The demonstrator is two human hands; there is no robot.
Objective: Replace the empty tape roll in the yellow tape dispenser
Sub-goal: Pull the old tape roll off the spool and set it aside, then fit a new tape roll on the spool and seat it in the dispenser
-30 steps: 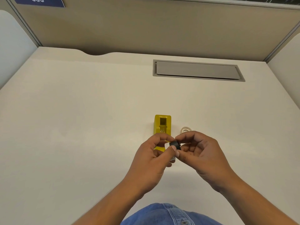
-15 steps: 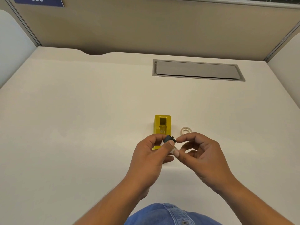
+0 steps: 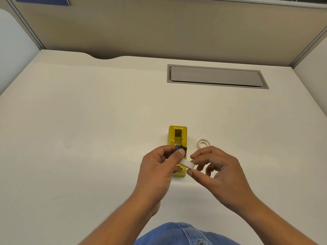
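Pinching black spool point(image 3: 180, 149), left hand point(image 3: 159, 171); right hand point(image 3: 218, 172) pinching white roll point(image 3: 187, 164), over hollow yellow dispenser point(image 3: 177, 137).

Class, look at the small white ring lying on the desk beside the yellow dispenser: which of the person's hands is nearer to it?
Right. The right hand sits just in front of the white ring, its fingers almost reaching it. The left hand is farther away, over the near end of the yellow dispenser.

Office cubicle, beige partition walls point(image 3: 159, 29), desk point(image 3: 88, 121) cable hatch point(image 3: 215, 76)
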